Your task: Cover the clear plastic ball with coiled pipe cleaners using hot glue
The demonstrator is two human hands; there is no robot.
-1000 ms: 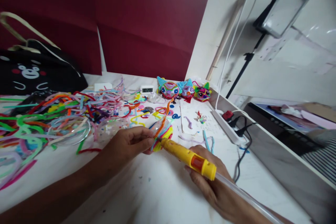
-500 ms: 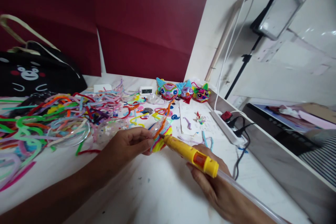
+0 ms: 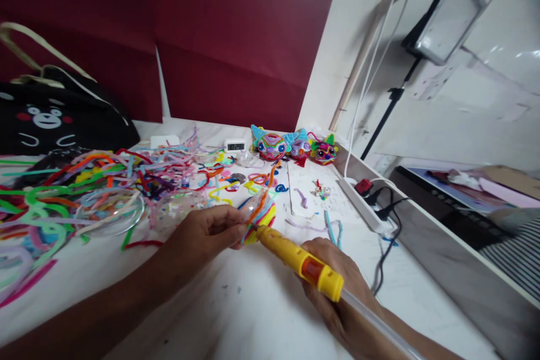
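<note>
Between the thumb and fingers of my left hand (image 3: 217,230) is a clear plastic ball (image 3: 265,216) partly covered with yellow, pink and blue pipe cleaners. An orange pipe cleaner (image 3: 264,198) runs across the ball, its loose end sticking up and away. My right hand (image 3: 333,275) is wrapped round a yellow hot glue gun (image 3: 291,253), with a long translucent glue stick (image 3: 375,320) coming out of its back. The gun's nozzle is at the ball's left side, close to my left fingertips; whether it touches cannot be made out.
A heap of pipe cleaners (image 3: 105,174) and a clear plastic half-shell (image 3: 113,214) lie left. Behind stand a small digital clock (image 3: 235,146) and three decorated animal-face balls (image 3: 272,147). A power strip (image 3: 365,205) with black cables runs along the right-hand ledge. A black bag (image 3: 63,112) sits back left.
My right hand has brought the glue gun a little left and down, so its nozzle is now nearer my left fingertips. My left hand and the ball have hardly moved.
</note>
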